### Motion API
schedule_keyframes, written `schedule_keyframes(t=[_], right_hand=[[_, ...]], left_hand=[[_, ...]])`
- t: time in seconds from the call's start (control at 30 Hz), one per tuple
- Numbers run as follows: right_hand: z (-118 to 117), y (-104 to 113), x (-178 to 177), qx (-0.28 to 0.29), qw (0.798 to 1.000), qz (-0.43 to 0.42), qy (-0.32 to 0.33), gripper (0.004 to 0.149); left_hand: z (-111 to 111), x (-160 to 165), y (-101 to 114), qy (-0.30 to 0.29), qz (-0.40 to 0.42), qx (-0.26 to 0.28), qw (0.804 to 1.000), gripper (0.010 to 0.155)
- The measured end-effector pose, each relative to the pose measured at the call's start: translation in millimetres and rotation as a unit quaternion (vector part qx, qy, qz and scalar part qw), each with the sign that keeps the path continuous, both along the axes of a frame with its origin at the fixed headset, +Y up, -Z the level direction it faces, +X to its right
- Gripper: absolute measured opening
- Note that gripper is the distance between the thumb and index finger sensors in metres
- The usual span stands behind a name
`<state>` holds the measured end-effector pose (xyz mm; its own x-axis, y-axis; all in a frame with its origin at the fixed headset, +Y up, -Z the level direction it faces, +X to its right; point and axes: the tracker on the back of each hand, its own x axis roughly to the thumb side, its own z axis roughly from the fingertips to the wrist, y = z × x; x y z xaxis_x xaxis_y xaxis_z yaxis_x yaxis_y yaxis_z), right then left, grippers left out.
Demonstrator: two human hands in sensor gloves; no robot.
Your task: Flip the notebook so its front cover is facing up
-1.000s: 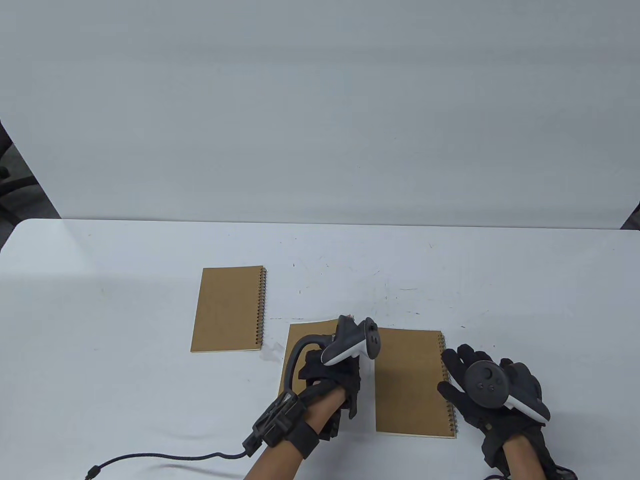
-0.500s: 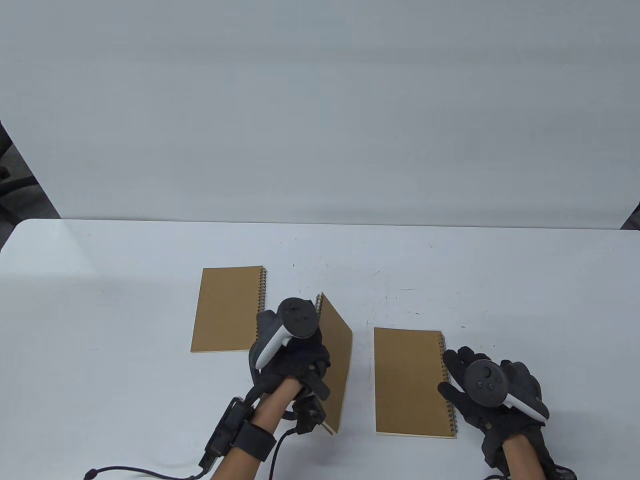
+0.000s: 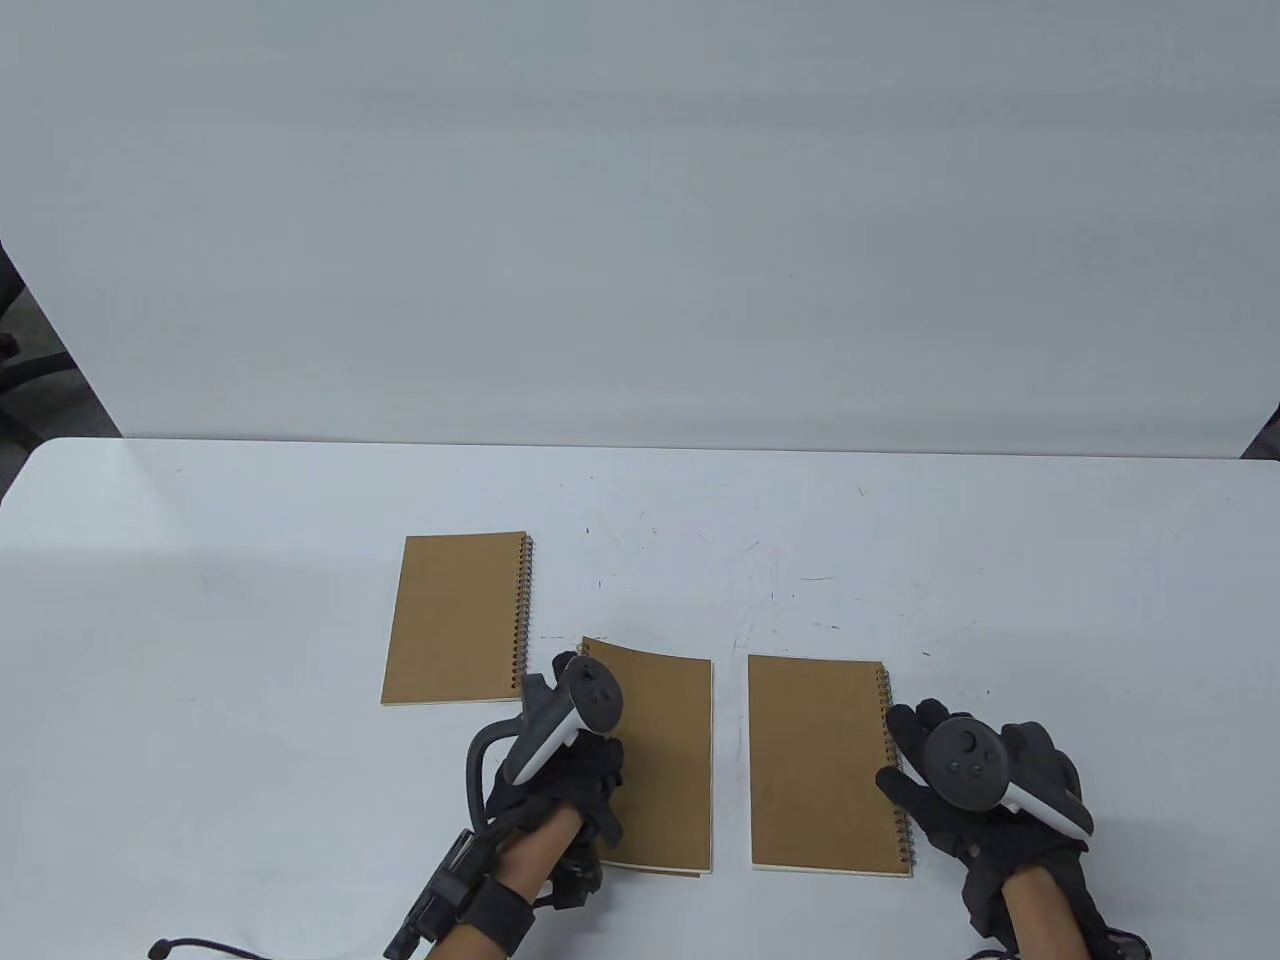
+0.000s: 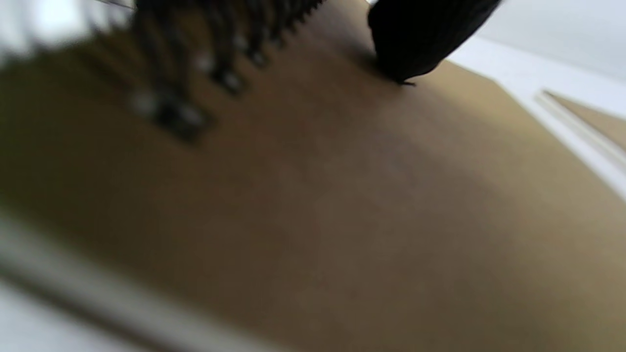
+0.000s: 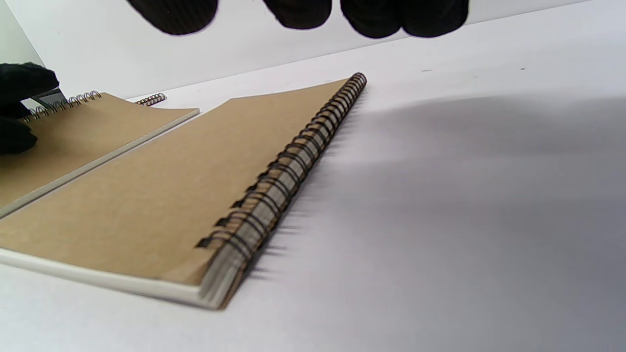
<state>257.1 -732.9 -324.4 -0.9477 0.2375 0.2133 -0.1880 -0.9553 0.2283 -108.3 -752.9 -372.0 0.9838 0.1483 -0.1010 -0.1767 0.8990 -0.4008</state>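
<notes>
Three brown spiral notebooks lie flat on the white table (image 3: 200, 600). The middle notebook (image 3: 665, 760) has its spiral on the left, and its far corner curls up slightly. My left hand (image 3: 590, 790) rests on its left part near the spiral. In the left wrist view one fingertip (image 4: 415, 44) touches the cover (image 4: 342, 220). The right notebook (image 3: 820, 765) has its spiral on the right. My right hand (image 3: 905, 745) lies open and empty on the table, right beside that spiral. In the right wrist view its fingertips (image 5: 298, 12) hang above the table past the right notebook (image 5: 161, 195).
The left notebook (image 3: 455, 620) lies further back, spiral on its right. A black cable (image 3: 200, 945) trails from my left wrist along the front edge. A white wall (image 3: 640, 250) stands behind the table.
My left hand turned the middle notebook over from left to right. It stood on edge half a second ago and now lies flat with the spiral on the left. My right hand has barely moved.
</notes>
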Motion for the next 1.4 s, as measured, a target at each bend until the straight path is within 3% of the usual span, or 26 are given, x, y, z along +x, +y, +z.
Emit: schedule_keyframes(t=[0.1, 0.2, 0.47, 0.57, 0.67, 0.87, 1.0, 1.27, 1.4], right_hand=[[-0.7, -0.3, 0.0, 0.002, 1.000, 0.001, 0.000, 0.069], [-0.6, -0.1, 0.6, 0.001, 1.000, 0.000, 0.000, 0.069], [-1.1, -0.2, 1.5, 0.000, 1.000, 0.004, 0.000, 0.069], [-1.1, -1.1, 1.3, -0.005, 1.000, 0.009, -0.001, 0.069], [-0.8, -1.1, 0.7, -0.008, 1.000, 0.012, 0.001, 0.069], [-0.4, -1.9, -2.1, -0.013, 1.000, 0.022, 0.007, 0.069], [-0.4, -2.8, -1.9, -0.016, 1.000, 0.020, 0.006, 0.069], [0.2, -5.0, -3.4, -0.026, 0.999, 0.021, 0.007, 0.069], [0.6, -4.3, -5.9, -0.025, 0.999, 0.024, 0.014, 0.069]], left_hand=[[-2.3, -4.4, 0.6, -0.001, -0.045, -0.012, 0.999, 0.106], [-10.4, -17.2, 9.7, 0.017, -0.029, -0.015, 0.999, 0.107], [-56.9, -58.4, 32.9, 0.039, 0.003, 0.014, 0.999, 0.106], [-76.2, -68.5, 26.7, 0.043, 0.049, 0.034, 0.997, 0.106], [-96.4, -76.9, 15.1, 0.064, 0.057, -0.006, 0.996, 0.107], [-129.0, -91.9, -8.3, 0.076, 0.011, -0.037, 0.996, 0.110], [-143.2, -97.1, -19.7, 0.076, 0.049, -0.073, 0.993, 0.111], [-159.8, -74.6, -14.7, 0.026, -0.077, -0.100, 0.992, 0.105], [-162.6, -72.2, -10.5, 0.034, -0.135, -0.063, 0.988, 0.094]])
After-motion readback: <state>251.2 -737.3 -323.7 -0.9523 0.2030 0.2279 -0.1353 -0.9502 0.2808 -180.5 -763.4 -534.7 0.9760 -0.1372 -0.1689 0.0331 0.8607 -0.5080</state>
